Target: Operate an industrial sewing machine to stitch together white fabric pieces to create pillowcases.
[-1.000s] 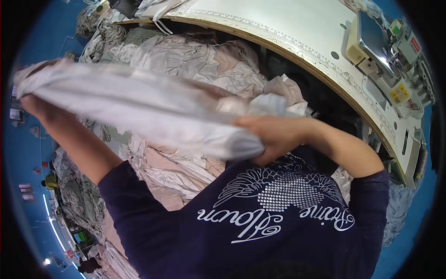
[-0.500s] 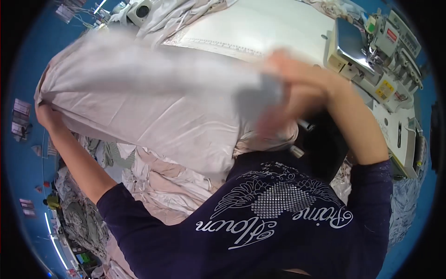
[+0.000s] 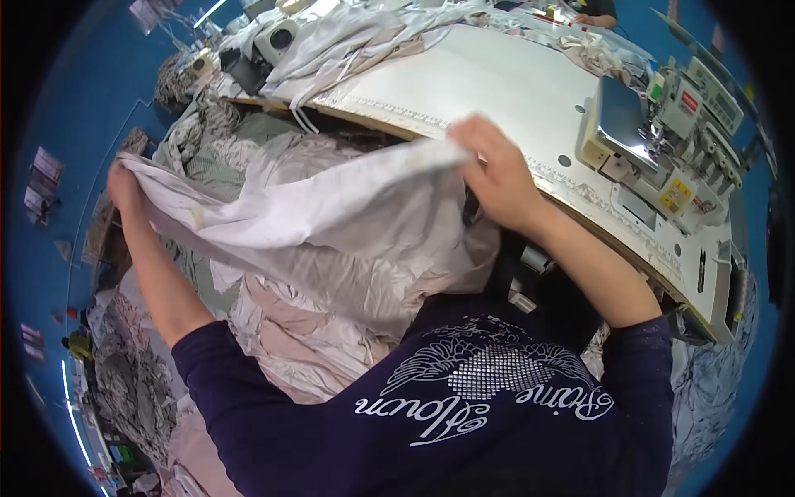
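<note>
A pale, off-white piece of fabric (image 3: 331, 199) is stretched between my two hands, hanging over my lap in front of the table edge. At the far left, my left hand (image 3: 124, 184) is closed on one corner of it. My right hand (image 3: 497, 174) grips the opposite end close to the table's front edge, fingers bent over the cloth. The fabric sags in folds between them, slightly blurred, and its lower part drops toward my shirt. Below it lies a heap of pinkish and white cloth (image 3: 290, 331).
A white sewing table (image 3: 464, 74) with a ruler strip along its edge runs across the front. On its right stands an overlock sewing machine (image 3: 671, 141). Crumpled fabric (image 3: 356, 41) lies at the back left. Another person's hand (image 3: 595, 20) shows at the far top.
The fabric has come down off the table edge and now hangs lower and narrower between my hands. My left hand has shifted right; my right hand is less blurred.
</note>
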Motion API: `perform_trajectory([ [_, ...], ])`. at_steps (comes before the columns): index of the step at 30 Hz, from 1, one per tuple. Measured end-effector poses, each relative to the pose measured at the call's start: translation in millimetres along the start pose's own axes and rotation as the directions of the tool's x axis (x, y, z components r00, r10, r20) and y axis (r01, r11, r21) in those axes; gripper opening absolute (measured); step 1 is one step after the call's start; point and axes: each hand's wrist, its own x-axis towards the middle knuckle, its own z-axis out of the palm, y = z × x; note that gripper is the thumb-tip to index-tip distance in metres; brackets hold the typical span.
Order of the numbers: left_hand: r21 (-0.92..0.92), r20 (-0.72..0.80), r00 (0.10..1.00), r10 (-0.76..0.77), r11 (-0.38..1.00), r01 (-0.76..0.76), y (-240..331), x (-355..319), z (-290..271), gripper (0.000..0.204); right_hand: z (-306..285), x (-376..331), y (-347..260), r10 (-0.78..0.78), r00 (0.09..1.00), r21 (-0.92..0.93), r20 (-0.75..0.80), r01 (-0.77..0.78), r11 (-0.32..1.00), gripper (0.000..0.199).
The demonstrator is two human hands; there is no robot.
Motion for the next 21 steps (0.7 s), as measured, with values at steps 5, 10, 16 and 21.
perform_trajectory([
  [5,-0.588,0.63,0.594,0.5,0.807,-0.055,207,-148,78,0.075,9,74,-22,0.028,0.958,0.304,-0.284,0.062,0.951,0.032],
  [10,-0.506,0.766,0.313,0.561,0.827,-0.245,262,-253,65,0.073,28,89,-75,-0.365,0.906,0.093,-0.214,0.39,0.916,0.031],
  [16,-0.793,0.463,0.456,0.76,0.585,-0.17,217,-196,36,0.025,77,-25,-2,0.119,0.808,0.325,0.577,-0.361,0.874,0.059],
  [21,-0.57,-0.188,0.864,0.467,0.665,-0.483,255,-143,-33,0.038,130,-154,60,0.269,0.537,-0.113,0.8,-0.306,0.945,0.044],
])
